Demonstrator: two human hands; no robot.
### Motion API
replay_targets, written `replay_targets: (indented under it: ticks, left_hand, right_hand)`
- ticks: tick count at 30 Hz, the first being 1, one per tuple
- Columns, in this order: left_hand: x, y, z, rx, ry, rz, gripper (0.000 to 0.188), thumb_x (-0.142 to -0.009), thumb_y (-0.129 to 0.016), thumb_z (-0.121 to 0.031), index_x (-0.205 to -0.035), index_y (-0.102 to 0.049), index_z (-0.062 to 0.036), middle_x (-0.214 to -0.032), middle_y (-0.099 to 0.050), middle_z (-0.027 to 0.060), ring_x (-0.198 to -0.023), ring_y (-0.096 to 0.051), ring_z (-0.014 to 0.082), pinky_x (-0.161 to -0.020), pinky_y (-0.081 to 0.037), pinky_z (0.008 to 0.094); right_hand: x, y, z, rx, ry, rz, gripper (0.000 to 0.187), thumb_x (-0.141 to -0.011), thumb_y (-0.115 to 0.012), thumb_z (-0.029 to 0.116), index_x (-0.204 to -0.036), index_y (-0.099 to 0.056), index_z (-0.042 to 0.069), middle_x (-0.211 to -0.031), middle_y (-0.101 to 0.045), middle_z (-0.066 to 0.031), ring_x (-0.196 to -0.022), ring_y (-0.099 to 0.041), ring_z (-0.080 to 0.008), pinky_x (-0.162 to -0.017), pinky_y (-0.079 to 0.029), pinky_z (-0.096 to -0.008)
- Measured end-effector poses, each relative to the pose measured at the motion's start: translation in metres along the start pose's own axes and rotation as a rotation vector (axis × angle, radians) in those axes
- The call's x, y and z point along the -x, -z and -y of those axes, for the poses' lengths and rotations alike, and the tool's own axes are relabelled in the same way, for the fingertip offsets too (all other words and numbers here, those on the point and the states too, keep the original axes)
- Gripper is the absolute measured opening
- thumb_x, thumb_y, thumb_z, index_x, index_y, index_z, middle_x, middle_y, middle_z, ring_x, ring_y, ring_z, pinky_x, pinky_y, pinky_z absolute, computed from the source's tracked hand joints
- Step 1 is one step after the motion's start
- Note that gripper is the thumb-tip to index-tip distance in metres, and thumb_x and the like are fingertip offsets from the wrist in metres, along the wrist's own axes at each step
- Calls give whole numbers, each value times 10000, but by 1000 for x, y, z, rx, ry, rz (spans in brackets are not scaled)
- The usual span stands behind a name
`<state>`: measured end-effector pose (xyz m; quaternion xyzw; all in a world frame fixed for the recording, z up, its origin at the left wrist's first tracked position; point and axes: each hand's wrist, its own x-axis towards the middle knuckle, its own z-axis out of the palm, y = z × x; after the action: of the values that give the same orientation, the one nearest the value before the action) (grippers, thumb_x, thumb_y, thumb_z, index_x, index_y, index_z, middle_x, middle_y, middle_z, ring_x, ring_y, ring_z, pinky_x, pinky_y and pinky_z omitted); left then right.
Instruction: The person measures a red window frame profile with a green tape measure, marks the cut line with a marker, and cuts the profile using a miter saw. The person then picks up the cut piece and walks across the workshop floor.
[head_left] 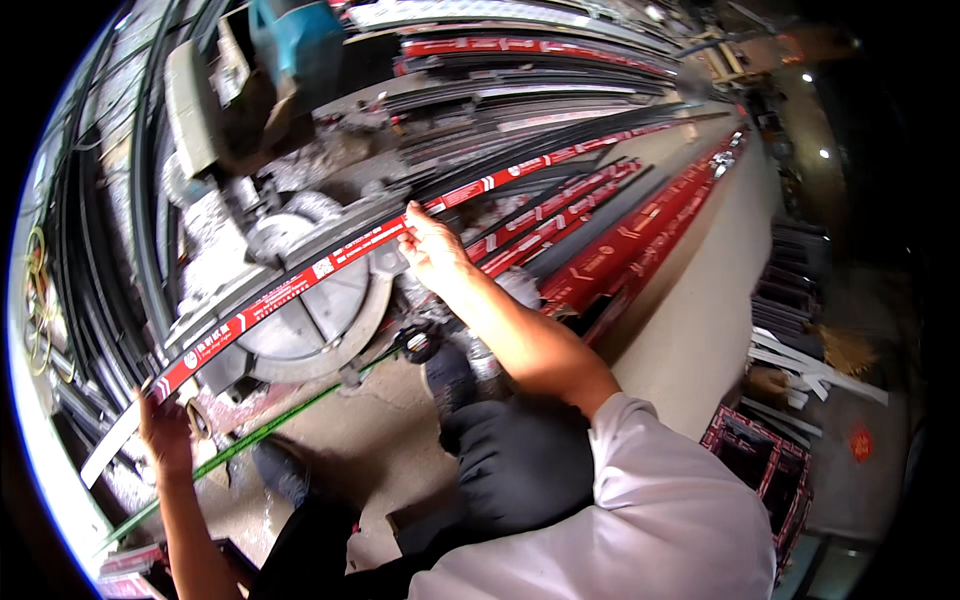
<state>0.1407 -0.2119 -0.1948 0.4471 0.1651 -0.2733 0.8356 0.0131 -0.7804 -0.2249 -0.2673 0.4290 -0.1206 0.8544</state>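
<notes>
A long profile bar [330, 268], dark along its edge and covered with red printed film, lies slantwise across the round grey table [345, 325] of a mitre saw. My left hand [165, 435] is closed around the bar close to its left end, beside a white strip [112, 445] that reaches out past the hand. Farther along, my right hand [432, 250] grips the same bar, with fingertips over its upper edge. Above the bar, at upper left, stands the saw's head [215, 110] with its teal motor housing [300, 40]; its blade cannot be made out.
Red-filmed profiles [630, 235] lie in a stack at right, and dark bars [95, 270] run along the left. A green strip [270, 425] crosses the floor near my shoes. A clear bottle [482, 360] stands near my knee. Red-and-black frames [760, 455] are at lower right.
</notes>
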Motion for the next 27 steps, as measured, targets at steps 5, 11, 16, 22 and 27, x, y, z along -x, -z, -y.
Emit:
replay_targets:
  ticks: [5,11,16,22,27]
  left_hand:
    - [-4,-76,30,27,121,-9,203,-1024,-733,-348,-1100,-699,-162,-1028,-728,-22,-944,-656,144,-882,-507,341]
    - [2,-127,43,-36,87,-263,333,-961,-807,-408,-1164,-693,-169,-1119,-652,-52,-1013,-572,160,-980,-473,395]
    - [1,-103,44,-3,39,-194,179,-996,-786,-306,-1003,-705,-146,-915,-673,-51,-810,-619,87,-848,-519,324]
    - [-7,-72,34,44,-69,-261,211,-980,-796,-290,-985,-693,-107,-847,-674,-21,-680,-600,78,-620,-506,221]
    - [-2,-23,18,115,-174,-353,198,-997,-781,-282,-940,-659,-138,-791,-655,-35,-653,-616,83,-609,-540,228]
  right_hand:
    - [31,-42,-45,-58,-72,66,138,-977,-805,226,-1008,-729,115,-858,-684,-2,-699,-636,-139,-654,-548,-259]
    - [55,-83,-88,-25,-158,251,122,-1002,-760,167,-1094,-724,96,-990,-721,-16,-873,-682,-145,-812,-571,-292]
    - [38,-58,-83,-31,-202,369,222,-1033,-724,257,-1169,-707,82,-1075,-741,-62,-1006,-689,-202,-964,-540,-369]
    - [-70,80,53,-42,-148,294,361,-1054,-681,336,-1189,-699,2,-1212,-761,-121,-1117,-705,-257,-1035,-549,-412]
    - [-101,101,98,-78,-79,15,358,-991,-780,293,-1156,-698,-14,-1197,-754,-120,-1143,-690,-240,-1057,-546,-399]
